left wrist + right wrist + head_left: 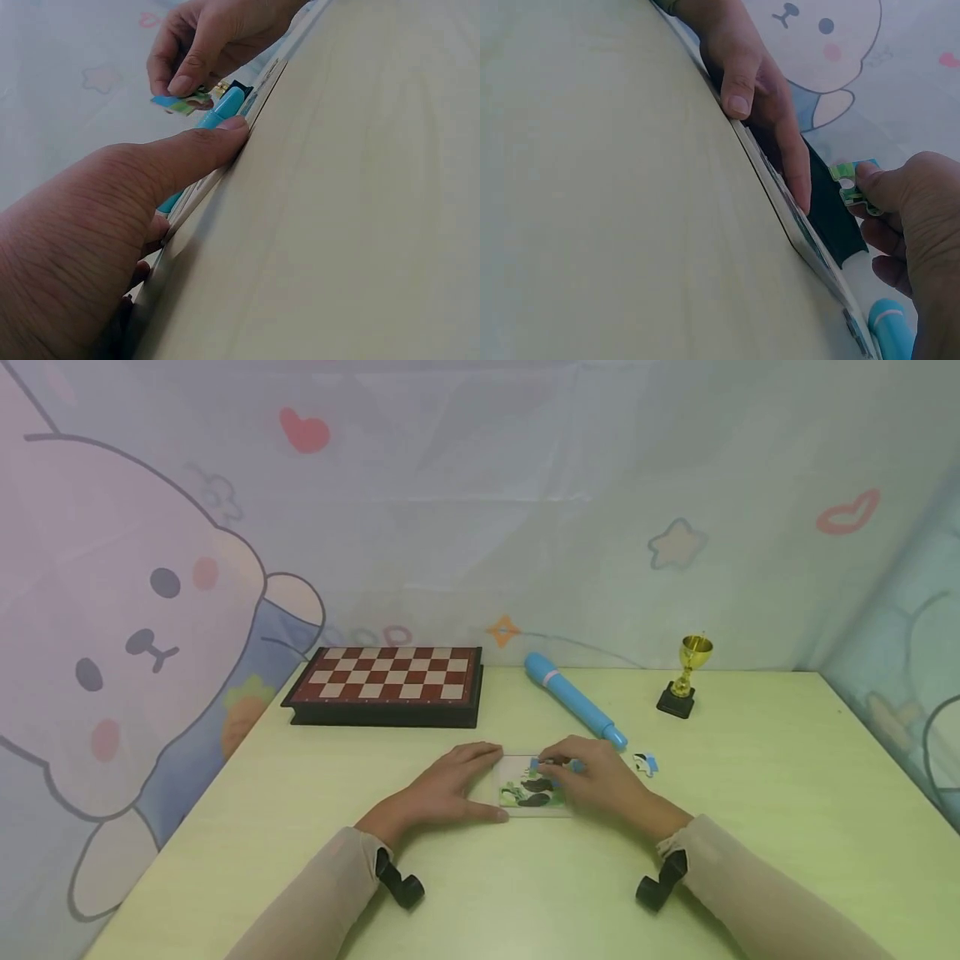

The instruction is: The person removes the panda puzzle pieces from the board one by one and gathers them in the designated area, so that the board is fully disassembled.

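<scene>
My left hand [444, 785] lies flat on the desk [750, 827] against the left edge of the puzzle tray [534, 793]. The thumb runs along the tray's near side and the fingers [791, 154] stretch straight along its far side, so the tray is braced and, I judge, cannot slide while I work over it. Those fingers are relaxed and extended, pressing rather than gripping.

My right hand [600, 781] hangs over the upper part of the tray, with a puzzle piece [180, 103] pinched between thumb and forefinger. The piece is blue and green and is held just above the tray, not yet seated. The other fingers [889, 236] of that hand curl loosely beneath it.

The tray sits near the middle of the desk, straight in front of me, with part of its picture already filled in. One loose piece [645, 764] lies just to the right of my right hand. A blue tube [573, 697] lies slantwise behind the tray. A chessboard [386, 681] stands further back on the left and a small gold trophy [686, 677] back on the right.
</scene>
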Action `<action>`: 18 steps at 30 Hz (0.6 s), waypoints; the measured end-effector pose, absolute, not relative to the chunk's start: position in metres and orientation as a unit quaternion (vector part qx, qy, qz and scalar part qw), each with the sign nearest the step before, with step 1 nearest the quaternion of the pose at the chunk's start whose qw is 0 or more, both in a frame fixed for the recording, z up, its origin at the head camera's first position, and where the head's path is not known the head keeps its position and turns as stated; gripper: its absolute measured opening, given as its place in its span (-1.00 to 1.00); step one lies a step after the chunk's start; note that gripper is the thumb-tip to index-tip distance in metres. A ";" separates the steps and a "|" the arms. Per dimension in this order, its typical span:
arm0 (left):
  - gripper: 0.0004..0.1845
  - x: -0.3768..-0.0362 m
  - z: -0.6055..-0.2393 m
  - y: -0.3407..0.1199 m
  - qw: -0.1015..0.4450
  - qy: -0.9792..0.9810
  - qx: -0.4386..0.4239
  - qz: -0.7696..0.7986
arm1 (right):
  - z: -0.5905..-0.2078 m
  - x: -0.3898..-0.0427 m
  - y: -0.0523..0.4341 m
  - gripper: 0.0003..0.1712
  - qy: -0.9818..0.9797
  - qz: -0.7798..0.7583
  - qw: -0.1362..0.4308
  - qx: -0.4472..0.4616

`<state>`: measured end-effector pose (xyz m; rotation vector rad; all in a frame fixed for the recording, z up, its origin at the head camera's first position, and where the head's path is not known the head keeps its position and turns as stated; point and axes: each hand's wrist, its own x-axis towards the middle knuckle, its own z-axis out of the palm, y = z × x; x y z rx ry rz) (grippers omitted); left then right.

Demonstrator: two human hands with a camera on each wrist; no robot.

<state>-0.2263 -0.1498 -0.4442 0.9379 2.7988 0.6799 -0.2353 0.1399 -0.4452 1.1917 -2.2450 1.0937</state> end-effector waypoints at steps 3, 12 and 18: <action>0.09 -0.226 -0.444 -0.149 0.055 0.923 0.308 0.222 | -0.447 -0.236 0.153 -0.78 -0.806 0.383 0.188 0.409; 0.09 -0.227 -0.443 -0.148 0.050 0.924 0.311 0.214 | -0.451 -0.231 0.192 -0.72 -0.828 0.336 0.211 0.396; 0.10 -0.226 -0.445 -0.149 0.052 0.924 0.309 0.217 | -0.460 -0.228 0.206 -0.70 -0.814 0.326 0.195 0.439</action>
